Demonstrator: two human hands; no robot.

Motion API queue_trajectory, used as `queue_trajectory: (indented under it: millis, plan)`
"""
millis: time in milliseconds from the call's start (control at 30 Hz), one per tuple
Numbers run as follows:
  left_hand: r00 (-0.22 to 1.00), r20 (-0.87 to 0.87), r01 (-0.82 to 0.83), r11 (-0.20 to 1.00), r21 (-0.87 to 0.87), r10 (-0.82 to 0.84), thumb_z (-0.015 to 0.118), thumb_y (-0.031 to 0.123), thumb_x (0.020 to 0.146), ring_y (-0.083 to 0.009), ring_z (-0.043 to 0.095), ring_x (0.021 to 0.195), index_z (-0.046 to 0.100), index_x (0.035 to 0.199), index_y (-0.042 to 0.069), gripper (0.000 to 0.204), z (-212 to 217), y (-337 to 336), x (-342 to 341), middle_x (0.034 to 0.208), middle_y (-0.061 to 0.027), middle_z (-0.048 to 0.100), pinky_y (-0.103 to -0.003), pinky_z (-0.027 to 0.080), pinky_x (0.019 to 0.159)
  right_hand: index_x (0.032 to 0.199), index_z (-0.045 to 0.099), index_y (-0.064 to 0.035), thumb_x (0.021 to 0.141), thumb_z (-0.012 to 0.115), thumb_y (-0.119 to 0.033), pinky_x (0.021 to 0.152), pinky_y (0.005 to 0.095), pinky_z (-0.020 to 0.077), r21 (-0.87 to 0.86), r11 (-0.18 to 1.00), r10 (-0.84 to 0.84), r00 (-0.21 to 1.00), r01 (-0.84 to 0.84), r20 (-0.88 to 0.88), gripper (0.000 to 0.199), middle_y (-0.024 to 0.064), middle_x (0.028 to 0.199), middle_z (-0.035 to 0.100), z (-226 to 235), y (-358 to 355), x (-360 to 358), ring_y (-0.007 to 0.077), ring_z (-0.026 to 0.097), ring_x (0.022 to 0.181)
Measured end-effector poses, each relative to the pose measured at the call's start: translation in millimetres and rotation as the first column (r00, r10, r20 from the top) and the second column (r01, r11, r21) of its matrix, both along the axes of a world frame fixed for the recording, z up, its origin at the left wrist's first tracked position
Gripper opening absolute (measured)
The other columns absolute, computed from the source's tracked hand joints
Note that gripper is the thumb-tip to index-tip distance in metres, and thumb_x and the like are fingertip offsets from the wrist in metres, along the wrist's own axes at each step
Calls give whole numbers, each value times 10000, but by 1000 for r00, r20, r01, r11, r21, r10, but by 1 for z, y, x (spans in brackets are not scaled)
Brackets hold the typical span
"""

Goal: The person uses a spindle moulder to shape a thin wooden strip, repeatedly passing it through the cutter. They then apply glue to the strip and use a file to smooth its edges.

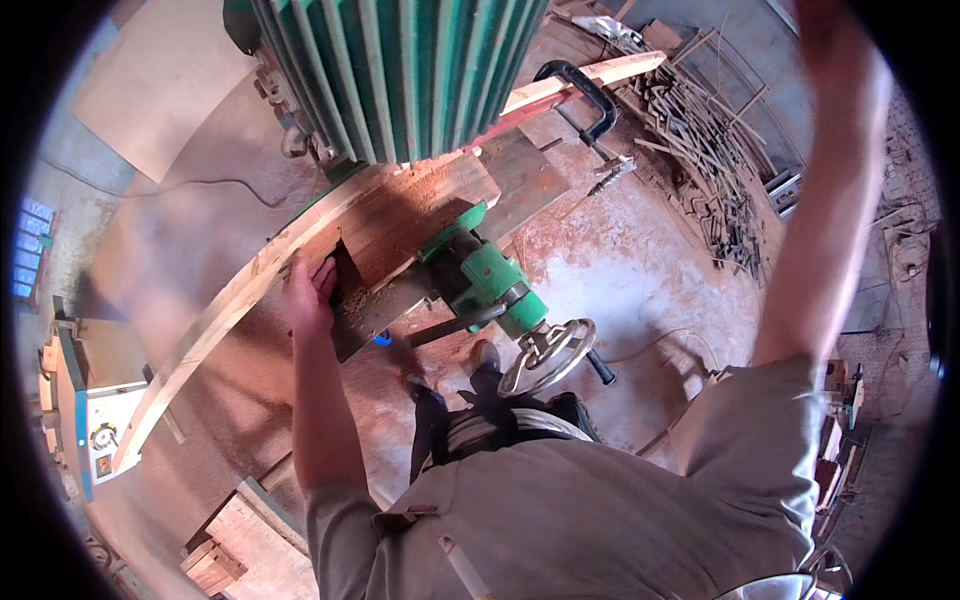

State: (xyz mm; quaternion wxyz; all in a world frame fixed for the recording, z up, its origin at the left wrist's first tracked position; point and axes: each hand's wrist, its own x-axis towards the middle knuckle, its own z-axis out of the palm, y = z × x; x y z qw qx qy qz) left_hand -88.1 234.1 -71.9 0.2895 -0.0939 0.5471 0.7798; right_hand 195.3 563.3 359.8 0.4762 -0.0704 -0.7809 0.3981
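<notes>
Wooden plank (215,315), long and pale, runs across the machine table (400,215) from about eight o'clock low at the left up toward one o'clock, passing under the ribbed green motor housing (400,75) that fills the top middle of the view. The left hand (310,290) lies flat on the plank at roughly nine o'clock from the picture's centre, fingers pressed together and pointing up toward the table, palm down on the wood; just beside it, at its three o'clock, a dark slot in the table holds reddish sawdust (355,295). The right arm is raised high along the right side, toward one o'clock, and the right hand itself passes out of the frame (so whether its fingers are spread or closed cannot be told). Below the table, at about five o'clock from the left hand, a green machine body (480,275) ends in a grey handwheel (548,355) with a black knob. A black clamp (585,95) grips the plank's far end near twelve o'clock. Scrap metal strips (720,180) lie heaped on the dusty floor at two o'clock.
</notes>
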Motion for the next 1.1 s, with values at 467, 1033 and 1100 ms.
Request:
queue_trajectory:
  millis: [467, 1033, 1100]
  plan:
    - [1000, -27, -14, 999, -50, 13, 587, 309, 905, -220, 666, 849, 537, 1180, 39, 388, 5, -6, 4, 1016, -93, 643, -308, 554, 720, 661, 509, -90, 951, 427, -405, 475, 375, 444, -919, 312, 539, 842, -240, -36, 436, 71, 533, 508, -320, -69, -6, 205, 461, 399]
    - [981, 14, -193, 979, -71, 195, 620, 288, 859, -157, 624, 710, 599, 1039, 63, 289, -22, -143, -53, 861, -53, 643, -251, 515, 592, 934, 544, -60, 957, 515, -338, 524, 308, 520, -773, 381, -245, 861, 508, 445, 280, 79, 763, 613, -365, -37, 108, 179, 616, 616]
    - [978, -31, -208, 976, -58, 207, 607, 276, 874, -153, 620, 699, 601, 1010, 71, 245, -14, -183, -62, 831, -45, 640, -246, 510, 587, 921, 547, -66, 958, 516, -332, 501, 301, 507, -782, 385, -281, 869, 490, 407, 270, 73, 732, 610, -346, -53, 99, 173, 606, 594]
